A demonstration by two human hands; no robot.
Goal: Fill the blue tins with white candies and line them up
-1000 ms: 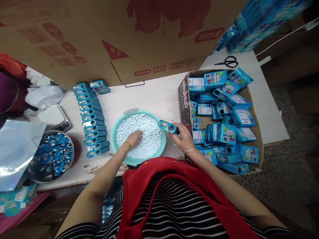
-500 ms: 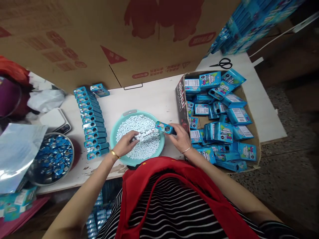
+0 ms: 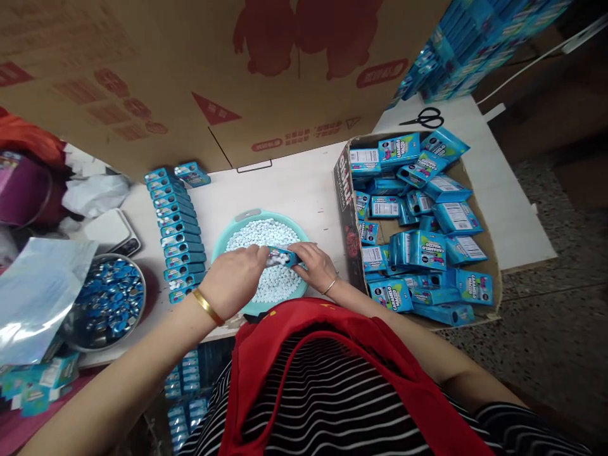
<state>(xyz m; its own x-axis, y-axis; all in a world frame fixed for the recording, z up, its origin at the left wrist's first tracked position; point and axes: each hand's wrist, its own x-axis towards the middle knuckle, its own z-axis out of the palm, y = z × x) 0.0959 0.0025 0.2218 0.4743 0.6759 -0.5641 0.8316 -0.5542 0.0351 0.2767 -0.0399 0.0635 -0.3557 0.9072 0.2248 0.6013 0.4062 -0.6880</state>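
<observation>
A teal basin [image 3: 247, 216] full of small white candies [image 3: 259, 233] sits on the table in front of me. Over its near side my right hand [image 3: 317, 266] holds a small blue box [image 3: 282, 256] lying sideways. My left hand [image 3: 235, 278] is cupped against the box's open left end, with white candies showing at the opening. A row of filled blue boxes [image 3: 178, 234] lies to the left of the basin.
A cardboard tray [image 3: 349, 209] of loose blue boxes stands at the right. A metal bowl [image 3: 107, 304] of blue pieces, a silver bag [image 3: 38, 291] and a scale [image 3: 111, 231] are at the left. Scissors [image 3: 425, 118] lie at the back right. A large cardboard sheet [image 3: 190, 76] stands behind.
My left hand scooped candies from the basin and came up to the box. My right hand brought the box left, from the basin's right rim to over its near side.
</observation>
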